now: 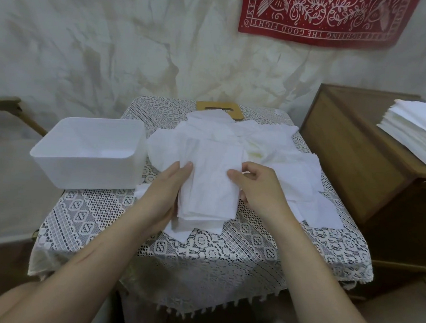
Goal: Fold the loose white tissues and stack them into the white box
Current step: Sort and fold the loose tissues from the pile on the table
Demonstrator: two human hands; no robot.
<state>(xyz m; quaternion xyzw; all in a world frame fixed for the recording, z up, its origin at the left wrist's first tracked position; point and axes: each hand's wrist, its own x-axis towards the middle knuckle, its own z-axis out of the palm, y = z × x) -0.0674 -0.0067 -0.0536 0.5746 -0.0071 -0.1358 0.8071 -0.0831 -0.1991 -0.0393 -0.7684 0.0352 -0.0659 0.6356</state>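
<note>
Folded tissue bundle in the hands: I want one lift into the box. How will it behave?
Probably floppy: the folded tissue bundle is thin creased sheets, gripped at both sides by the left hand and right hand. Likely light. Its layers sit unevenly at the near edge, so may slide apart.

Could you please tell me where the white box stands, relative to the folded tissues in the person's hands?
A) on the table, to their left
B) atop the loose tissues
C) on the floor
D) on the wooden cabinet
A: the white box stands on the lace-covered table, left of the folded tissues that the left hand and right hand hold.
</note>
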